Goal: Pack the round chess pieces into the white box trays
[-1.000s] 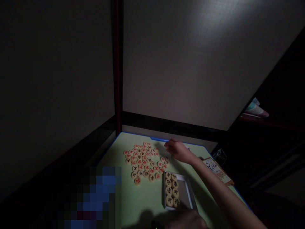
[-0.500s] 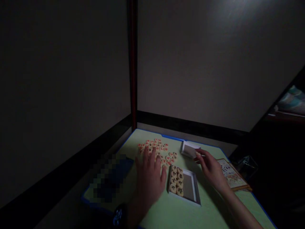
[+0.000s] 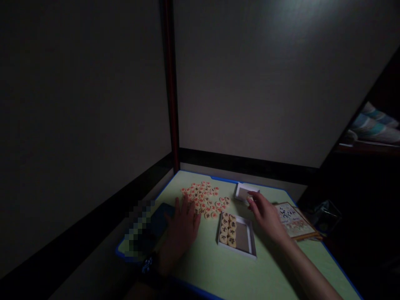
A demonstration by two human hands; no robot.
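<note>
My left hand [image 3: 183, 225] rests with fingers spread at the near left edge of a loose spread of round Chinese chess pieces [image 3: 208, 203], marked in red and black. My right hand [image 3: 267, 214] is closed in a pinch on a small pale Chinese chess piece [image 3: 249, 198], mostly covered by the fingers. Left of that hand lies a shallow white box [image 3: 253, 250] with two columns of black-marked pieces [image 3: 231, 231] along its left side; its right side shows bare grey bottom. Just past my right fingertips is a second shallow white box [image 3: 240, 186].
The green table [image 3: 215, 271] has a blue rim. At its right lies a box or booklet with a printed cover [image 3: 295, 221]. A dark flat object [image 3: 161, 214] lies on the left. Walls stand close behind and to the left. A bin [image 3: 325, 214] shows beyond the right edge.
My left hand has drawn back to the left, uncovering more pieces. My right hand keeps its pinch and appears slightly further left. The whole view has shifted a little.
</note>
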